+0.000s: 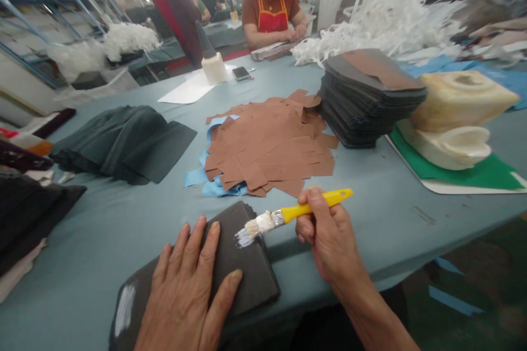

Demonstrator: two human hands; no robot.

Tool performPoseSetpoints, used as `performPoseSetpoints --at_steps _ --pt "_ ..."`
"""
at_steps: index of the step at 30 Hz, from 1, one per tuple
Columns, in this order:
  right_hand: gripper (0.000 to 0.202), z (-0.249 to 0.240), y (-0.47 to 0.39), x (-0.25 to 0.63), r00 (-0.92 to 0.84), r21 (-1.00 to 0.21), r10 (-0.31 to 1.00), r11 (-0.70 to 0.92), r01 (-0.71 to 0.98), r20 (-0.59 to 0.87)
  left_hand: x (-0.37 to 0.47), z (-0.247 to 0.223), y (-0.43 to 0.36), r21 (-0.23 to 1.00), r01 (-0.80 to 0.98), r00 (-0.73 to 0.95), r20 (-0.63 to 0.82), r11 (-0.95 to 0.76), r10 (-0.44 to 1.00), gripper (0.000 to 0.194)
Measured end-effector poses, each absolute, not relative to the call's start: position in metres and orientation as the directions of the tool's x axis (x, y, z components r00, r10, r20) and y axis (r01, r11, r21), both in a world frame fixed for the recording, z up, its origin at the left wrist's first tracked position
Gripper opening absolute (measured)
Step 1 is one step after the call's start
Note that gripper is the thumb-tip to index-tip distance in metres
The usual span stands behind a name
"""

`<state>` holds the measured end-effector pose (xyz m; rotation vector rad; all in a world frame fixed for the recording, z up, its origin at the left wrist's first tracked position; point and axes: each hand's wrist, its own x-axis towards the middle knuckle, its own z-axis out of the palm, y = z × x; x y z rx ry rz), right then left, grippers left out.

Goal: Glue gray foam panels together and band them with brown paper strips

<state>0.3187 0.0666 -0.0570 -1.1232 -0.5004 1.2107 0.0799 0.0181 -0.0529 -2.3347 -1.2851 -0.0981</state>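
Observation:
My right hand (329, 230) is closed round the yellow handle of a paintbrush (296, 211). Its bristles, caked with white paste, touch the top of a stack of dark grey sheets (251, 279) near the right end. A wet white smear shows under the bristle tips. My left hand (189, 279) lies flat on the same stack with its fingers spread. At the stack's left end there is a white stroke (124, 310). Just beyond the stack lies a heap of brown strips (267, 142), with light blue strips (218, 186) beneath its edge.
Dark cloth pieces (127, 140) lie to the left. On the right are a tall stack of dark pieces (354, 104) and a cut-open plastic jug (461, 101) on a green sheet (494, 170). A phone (241, 73) lies farther back. A person in a red apron (272, 13) works across the table.

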Motion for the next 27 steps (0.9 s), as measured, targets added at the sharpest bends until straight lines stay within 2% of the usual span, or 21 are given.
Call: performPoseSetpoints --at_steps 3,8,17,20,23,26,27 --pt "0.064 -0.062 0.065 0.32 0.311 -0.888 0.917 -0.089 -0.451 -0.25 0.084 -0.053 0.018 -0.333 0.846 0.508 0.269 -0.415 0.819 0.068" --pt "0.06 -0.063 0.06 0.343 0.447 -0.914 0.871 -0.008 -0.405 -0.205 0.088 -0.048 0.017 -0.306 0.856 0.498 0.266 -0.417 0.825 0.062" --pt "0.061 -0.058 0.059 0.354 0.504 -0.873 0.839 0.077 -0.481 -0.204 0.064 -0.065 0.022 -0.371 0.798 0.588 0.307 -0.475 0.748 0.071" --pt "0.062 -0.058 0.069 0.352 0.519 -0.853 0.835 0.128 -0.507 -0.182 0.051 -0.061 0.028 -0.343 0.826 0.553 0.335 -0.448 0.763 0.077" --pt "0.061 -0.054 0.085 0.35 0.527 -0.834 0.837 0.183 -0.521 -0.146 0.044 -0.042 0.045 -0.19 0.899 0.437 0.347 -0.395 0.83 0.074" --pt "0.059 -0.048 0.105 0.35 0.539 -0.815 0.834 0.228 -0.532 -0.118 0.054 -0.012 0.081 0.09 0.951 0.256 0.305 -0.295 0.917 0.065" --pt "0.059 -0.046 0.111 0.35 0.546 -0.808 0.83 0.242 -0.537 -0.114 0.061 -0.002 0.097 0.175 0.956 0.191 0.242 -0.236 0.951 0.066"
